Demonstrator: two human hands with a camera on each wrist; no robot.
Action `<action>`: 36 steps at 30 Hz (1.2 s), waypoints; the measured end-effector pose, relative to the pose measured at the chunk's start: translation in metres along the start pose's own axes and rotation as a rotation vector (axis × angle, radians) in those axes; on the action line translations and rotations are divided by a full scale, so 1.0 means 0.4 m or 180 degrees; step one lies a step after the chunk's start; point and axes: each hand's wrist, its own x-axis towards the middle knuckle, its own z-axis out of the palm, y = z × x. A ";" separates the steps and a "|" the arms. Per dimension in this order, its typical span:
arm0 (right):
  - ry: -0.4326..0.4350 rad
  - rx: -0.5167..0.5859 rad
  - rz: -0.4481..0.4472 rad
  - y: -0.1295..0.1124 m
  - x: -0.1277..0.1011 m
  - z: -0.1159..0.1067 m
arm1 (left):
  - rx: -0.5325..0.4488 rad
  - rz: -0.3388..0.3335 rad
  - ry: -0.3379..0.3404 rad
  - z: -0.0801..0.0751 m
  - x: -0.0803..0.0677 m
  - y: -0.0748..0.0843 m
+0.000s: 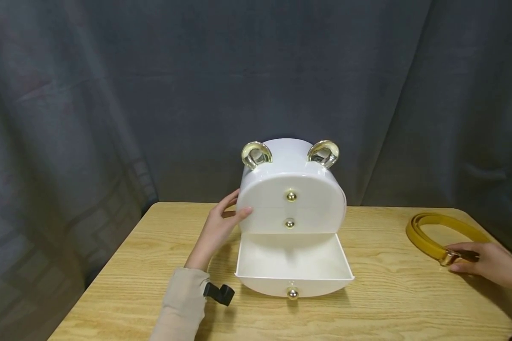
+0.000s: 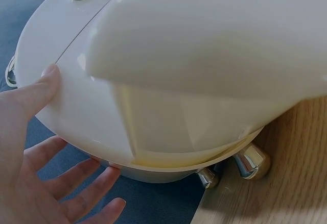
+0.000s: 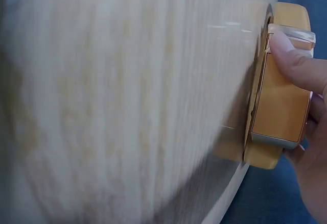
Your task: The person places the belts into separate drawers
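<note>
Cabinet: a glossy white plastic drawer box [image 1: 291, 199] with a rounded, arch-shaped front is seen standing on the table, near its far edge at centre.
Ears: 2 gold-rimmed, half-ring ears [image 1: 256, 154] are fixed on the curved top.
Knobs: 3 small, round, gold metallic knobs are counted, 2 on the closed upper fronts [image 1: 291, 195] and 1 on the drawer below.
Drawer: the lowest drawer [image 1: 293, 265] is pulled out toward the camera; its smooth white inside is exposed and nothing is seen in it.
Feet: short, shiny metallic feet [image 2: 251, 162] are seen under the body in the left wrist view.
Left hand: the left hand [image 1: 220, 226] is laid against the cabinet's left side, fingers nearly straight, thumb on the front edge; nothing is clasped.
Belt: a mustard-yellow belt [image 1: 431, 232], smooth and leather-like, is coiled in a loop at the table's right end, well apart from the cabinet.
Buckle: a pale gold metal buckle [image 1: 448, 257] is noted at the loop's near end.
Right hand: the right hand [image 1: 486, 265] is closed on the belt at the buckle, with a finger pressed on the strap in the right wrist view.
Table: a light wood-grain top [image 1: 392, 303] with rounded corners is recorded.
Backdrop: a dark grey, softly folded cloth [image 1: 153, 94] is hung behind.
</note>
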 end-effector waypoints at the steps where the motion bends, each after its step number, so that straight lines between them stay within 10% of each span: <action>1: 0.0013 -0.0008 -0.0017 -0.003 -0.001 -0.001 | -0.0003 -0.0004 -0.0003 0.000 0.000 0.001; 13: 0.0383 0.0404 -0.0108 -0.044 -0.013 -0.007 | -0.0022 0.0013 -0.0002 0.001 0.003 -0.004; 36: 0.0730 0.0527 0.0816 -0.201 -0.041 -0.050 | -0.0024 -0.0014 -0.0002 0.000 0.001 0.002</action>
